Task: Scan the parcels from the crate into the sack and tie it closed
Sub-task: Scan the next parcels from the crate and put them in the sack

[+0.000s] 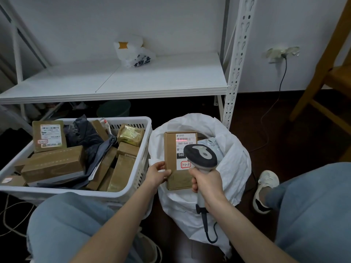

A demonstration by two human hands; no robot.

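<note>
Though dark underfoot, white walls [85,25], white shelf [161,76] behind crate [133,120] and sack [235,162].

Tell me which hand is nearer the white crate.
Left. The left hand pinches the parcel by its left edge, just beside the right wall of the crate; the right hand grips the scanner farther right, over the open sack.

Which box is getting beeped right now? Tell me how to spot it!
Find the big white sack on the floor, right of the white crate. Over its open mouth the left hand holds a flat brown cardboard box. It is the only parcel with a red line of light glowing across its barcode, and 3-2-8 handwritten in a red frame.
</note>
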